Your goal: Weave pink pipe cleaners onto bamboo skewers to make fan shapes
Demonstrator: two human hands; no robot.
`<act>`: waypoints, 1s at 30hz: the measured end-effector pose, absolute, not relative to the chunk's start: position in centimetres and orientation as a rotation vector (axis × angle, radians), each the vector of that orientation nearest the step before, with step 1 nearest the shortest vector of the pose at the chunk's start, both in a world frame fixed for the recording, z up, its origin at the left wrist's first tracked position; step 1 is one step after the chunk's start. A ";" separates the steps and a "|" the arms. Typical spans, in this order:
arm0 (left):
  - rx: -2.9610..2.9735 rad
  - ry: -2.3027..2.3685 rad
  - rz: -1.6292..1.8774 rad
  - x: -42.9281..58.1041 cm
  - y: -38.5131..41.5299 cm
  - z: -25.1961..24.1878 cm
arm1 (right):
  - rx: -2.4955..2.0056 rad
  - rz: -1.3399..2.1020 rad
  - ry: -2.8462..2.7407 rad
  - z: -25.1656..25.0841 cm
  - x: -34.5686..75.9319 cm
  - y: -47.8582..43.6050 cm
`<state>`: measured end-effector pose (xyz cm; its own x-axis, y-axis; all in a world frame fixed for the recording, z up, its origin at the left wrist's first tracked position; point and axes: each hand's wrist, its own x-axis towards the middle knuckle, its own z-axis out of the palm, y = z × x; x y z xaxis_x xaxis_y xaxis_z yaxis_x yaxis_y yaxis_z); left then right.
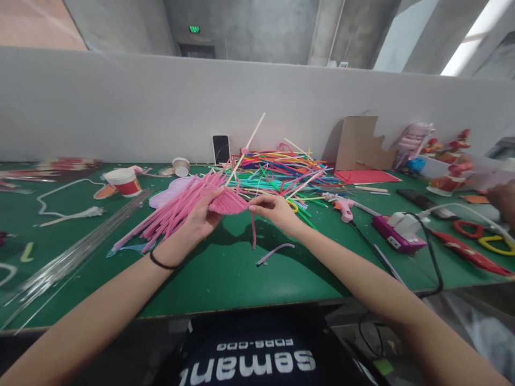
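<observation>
My left hand (202,215) grips the ribbed pink piece (228,202), likely light and bendable, best held by its edge; my right hand (276,212) pinches a pink strip (254,235).

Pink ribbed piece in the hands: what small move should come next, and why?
Perhaps fold the dangling pink strip up along the edge of the pink ribbed piece. The left hand supports that piece, while the right hand pinches at its tip, with the strip hanging loose just below.
</observation>
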<state>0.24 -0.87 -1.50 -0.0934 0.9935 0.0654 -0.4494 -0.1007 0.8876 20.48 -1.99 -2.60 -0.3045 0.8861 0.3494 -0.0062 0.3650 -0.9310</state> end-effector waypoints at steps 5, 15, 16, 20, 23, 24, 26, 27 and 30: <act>0.834 0.765 1.541 0.3 -1.0 -1.1 | -0.961 1.141 -1.515 -2.4 20.5 -2.0; 0.989 0.712 1.587 0.9 -2.1 -0.6 | -0.814 1.304 -1.425 -2.2 20.4 -2.2; 0.993 0.722 1.586 0.9 -2.1 -0.7 | -0.821 1.292 -1.428 -2.2 20.4 -2.1; 0.999 0.735 1.574 0.9 -2.2 -0.7 | -0.807 1.260 -1.451 -2.0 20.4 -2.3; 1.019 0.693 1.556 0.8 -2.1 -0.8 | -0.805 1.225 -1.473 -1.7 20.3 -2.6; 1.021 0.691 1.552 0.8 -2.0 -0.8 | -0.807 1.218 -1.476 -1.6 20.3 -2.8; 1.018 0.711 1.546 0.7 -1.8 -1.0 | -0.800 1.218 -1.467 -1.5 20.2 -2.9; 1.017 0.726 1.545 0.6 -1.8 -1.1 | -0.792 1.225 -1.462 -1.5 20.2 -3.0; 1.028 0.748 1.544 0.6 -1.7 -1.2 | -0.780 1.256 -1.459 -1.7 20.1 -2.9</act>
<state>0.62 -1.67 -1.22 -0.0422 0.9741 0.2223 -0.4295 -0.2186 0.8762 20.10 -2.87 -1.65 -0.2756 0.9205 0.2770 -0.1373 0.2475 -0.9591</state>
